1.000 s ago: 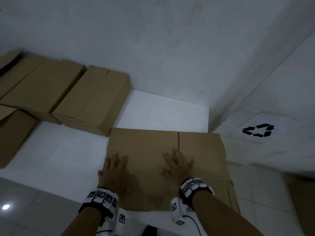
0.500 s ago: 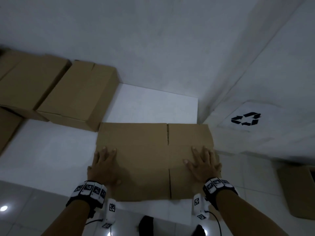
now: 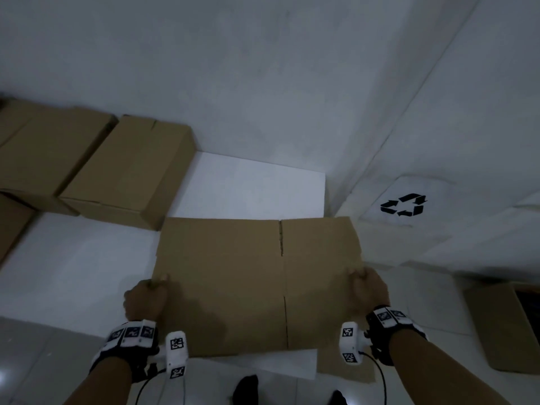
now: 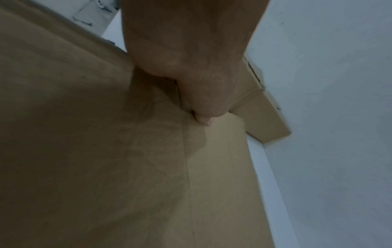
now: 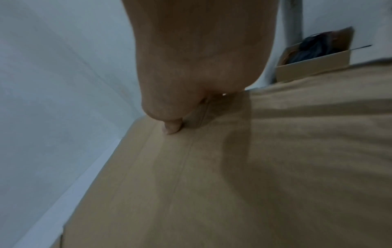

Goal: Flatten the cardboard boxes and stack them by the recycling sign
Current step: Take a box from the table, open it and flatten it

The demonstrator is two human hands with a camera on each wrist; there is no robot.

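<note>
A flattened brown cardboard box (image 3: 233, 287) lies in front of me, partly over a white sheet on the floor. My left hand (image 3: 147, 296) grips its left edge, thumb on top. My right hand (image 3: 366, 287) grips its right edge the same way. In the left wrist view the left hand (image 4: 203, 109) pinches the flattened box (image 4: 106, 167), and in the right wrist view the right hand (image 5: 171, 127) has its thumb pressed on the flattened box (image 5: 254, 167). A black recycling sign (image 3: 404, 204) is on a white sheet at the right wall.
Several unflattened cardboard boxes (image 3: 125, 171) stand at the left against the wall. An open box (image 3: 508, 325) with dark contents sits on the floor at the right. Another cardboard edge (image 3: 344, 366) shows under the flattened box near my feet.
Both hands went from pressing flat on top of the box to its side edges, where they now curl round the cardboard. The right hand moved far to the right.
</note>
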